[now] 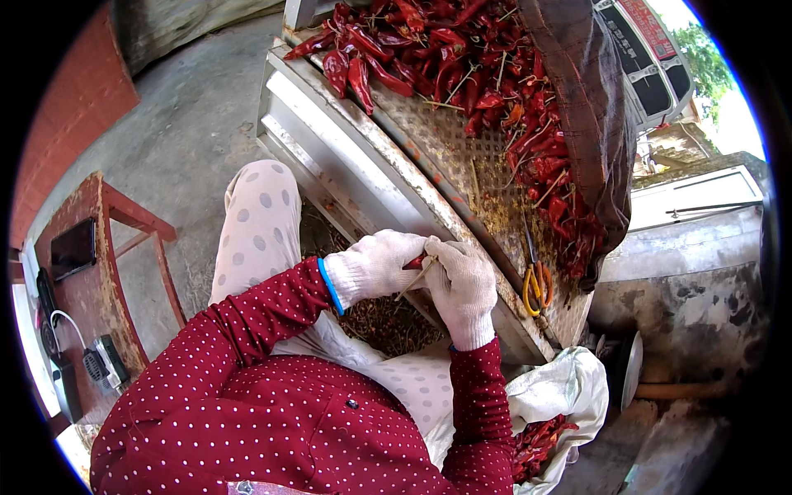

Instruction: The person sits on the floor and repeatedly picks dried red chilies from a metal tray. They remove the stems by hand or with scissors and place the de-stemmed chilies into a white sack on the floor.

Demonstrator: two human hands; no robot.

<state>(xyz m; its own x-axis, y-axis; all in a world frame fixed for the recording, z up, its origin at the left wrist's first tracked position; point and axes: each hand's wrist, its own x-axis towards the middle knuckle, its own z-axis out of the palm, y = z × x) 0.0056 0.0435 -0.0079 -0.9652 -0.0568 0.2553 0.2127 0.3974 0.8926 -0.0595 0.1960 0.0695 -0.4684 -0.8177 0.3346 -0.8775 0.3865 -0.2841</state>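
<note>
My left hand, in a white knit glove with a blue cuff edge, is closed around a red chili pepper, most of which its fingers hide. My right hand, gloved in the same knit, meets it and pinches the pepper's dry stem. Both hands are over my lap, just short of the metal truck-bed edge. A big heap of dried red chilies lies on the textured metal bed. Scissors with orange and yellow handles rest on the bed right of my hands.
A dark mesh cloth borders the heap's right side. By my right elbow, a white woven sack holds chilies. On my left stands a worn red wooden table with a phone and chargers. Stem scraps litter the floor below.
</note>
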